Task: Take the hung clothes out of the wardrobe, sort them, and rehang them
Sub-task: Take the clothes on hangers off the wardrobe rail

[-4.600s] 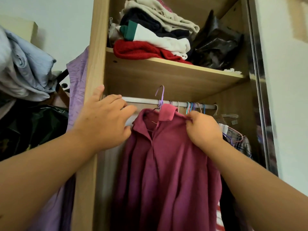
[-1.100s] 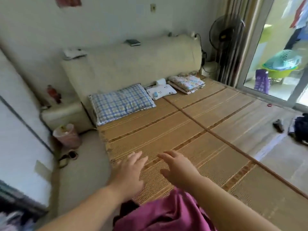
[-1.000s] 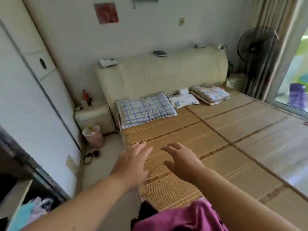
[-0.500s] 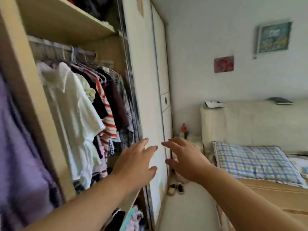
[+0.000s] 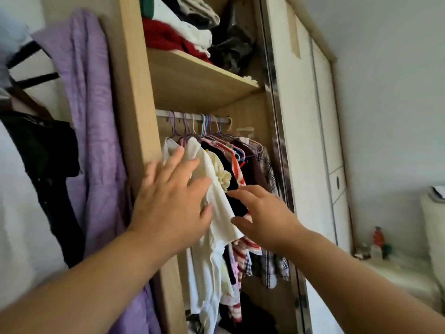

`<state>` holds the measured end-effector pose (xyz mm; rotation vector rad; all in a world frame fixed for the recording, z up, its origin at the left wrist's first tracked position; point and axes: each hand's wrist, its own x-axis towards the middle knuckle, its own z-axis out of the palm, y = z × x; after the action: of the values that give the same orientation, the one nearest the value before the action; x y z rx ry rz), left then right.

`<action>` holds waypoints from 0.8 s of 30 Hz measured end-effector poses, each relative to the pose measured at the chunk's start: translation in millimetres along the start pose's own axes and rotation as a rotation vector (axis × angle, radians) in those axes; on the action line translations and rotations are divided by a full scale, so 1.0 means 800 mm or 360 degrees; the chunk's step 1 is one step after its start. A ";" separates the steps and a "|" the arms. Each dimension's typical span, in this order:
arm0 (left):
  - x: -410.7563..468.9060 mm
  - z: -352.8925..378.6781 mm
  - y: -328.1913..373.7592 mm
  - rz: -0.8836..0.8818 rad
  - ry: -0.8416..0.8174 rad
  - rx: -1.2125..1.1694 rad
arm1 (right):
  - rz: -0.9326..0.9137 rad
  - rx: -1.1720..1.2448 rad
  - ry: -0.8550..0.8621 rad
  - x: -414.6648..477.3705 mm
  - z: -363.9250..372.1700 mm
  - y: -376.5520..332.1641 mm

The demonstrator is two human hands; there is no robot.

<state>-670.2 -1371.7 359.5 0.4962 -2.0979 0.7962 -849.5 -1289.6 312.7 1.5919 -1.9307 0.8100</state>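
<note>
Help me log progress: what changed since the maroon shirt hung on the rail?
The maroon shirt left the rail and was dropped on the bed. Both hands, empty, returned: left hand lies on the white shirt, right hand reaches beside it. Shelf pile unchanged.

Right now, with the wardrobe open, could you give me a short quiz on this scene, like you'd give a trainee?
1. True or false: the right hand grips a hanger.
2. What hangs just left of the wooden side panel? A) a purple garment B) a red towel C) a striped scarf
3. Fill in: the folded clothes lie on a shelf ___ the hanging rail.
Key: 1 false, its fingers are straight and hold nothing; 2 A; 3 above.
</note>
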 end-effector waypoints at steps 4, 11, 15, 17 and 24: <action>0.041 0.006 -0.026 -0.0133 0.0119 0.0212 | -0.0145 0.0127 0.0024 0.067 0.013 0.024; 0.120 0.002 -0.058 -0.0300 0.0234 0.0619 | -0.0311 0.0259 -0.0043 0.186 0.038 0.063; 0.128 0.008 -0.059 -0.0323 0.0213 0.0864 | -0.0347 0.0310 -0.0080 0.261 0.056 0.071; 0.126 0.006 -0.055 -0.0342 0.0185 0.0927 | -0.0335 0.0353 -0.0070 0.295 0.063 0.068; 0.125 0.006 -0.050 -0.0388 0.0058 0.1096 | -0.0296 0.0270 -0.0210 0.374 0.097 0.050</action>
<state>-707.9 -1410.4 452.3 1.0664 -1.6452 1.3617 -945.4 -1543.8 465.8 1.9378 -1.8074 0.8277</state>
